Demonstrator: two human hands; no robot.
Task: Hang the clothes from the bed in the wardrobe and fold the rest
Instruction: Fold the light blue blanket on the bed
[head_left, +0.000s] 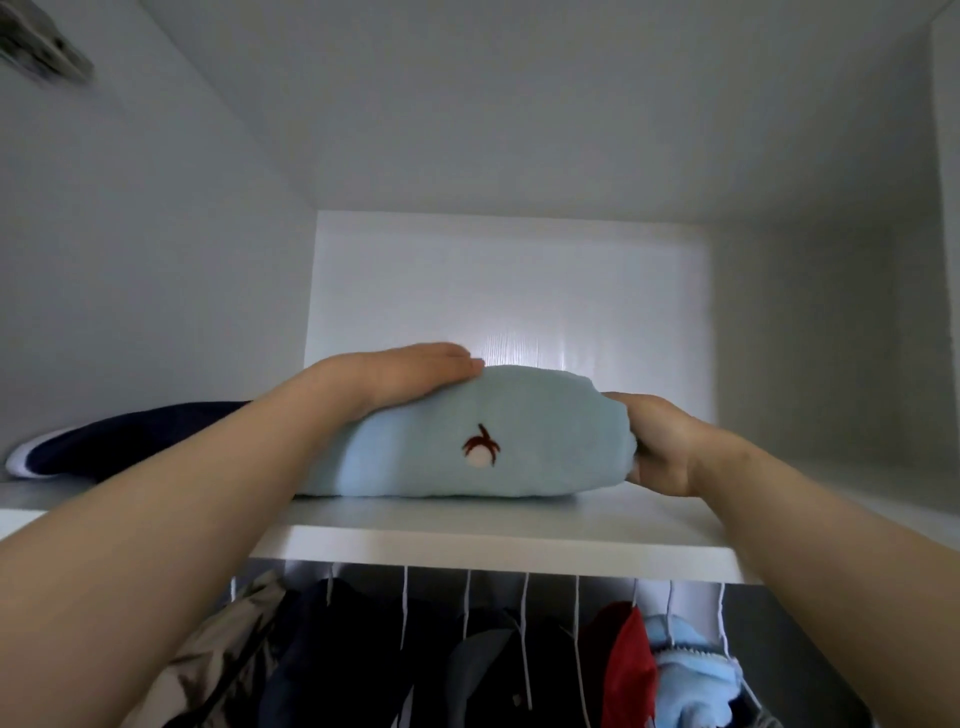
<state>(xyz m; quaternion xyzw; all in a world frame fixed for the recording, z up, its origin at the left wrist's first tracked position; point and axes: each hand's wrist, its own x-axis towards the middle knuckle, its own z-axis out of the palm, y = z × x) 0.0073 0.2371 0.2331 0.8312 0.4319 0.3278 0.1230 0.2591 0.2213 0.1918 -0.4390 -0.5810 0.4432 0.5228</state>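
Holds a folded light-blue top on the wardrobe's upper shelf, straight ahead and between both hands. Presses on its upper left part with the left hand, palm flat, fingers straight and together, gripping nothing. Clasps its right end with the right hand, fingers curled round the fold, so a real grip on that side.

Lies with long axis left to right, parallel to the shelf's front edge, small red-brown palm emblem facing outward. Sits toward the front of the shelf, well short of the white back panel. Looks like the placing step for a folded piece, with only a push deeper or a letting-go left. Reaches it about equally with both hands: left on top, right at the end, neither plainly nearer.

Shares the shelf with a folded navy garment edged in white, off to the left and partly hidden behind the left forearm; cannot tell whether touching. Below the shelf, shows white hangers carrying dark tops, a red garment and a pale-blue fleece.

Seems free to slide straight back toward the panel. Risks nudging the navy garment if shifted left.
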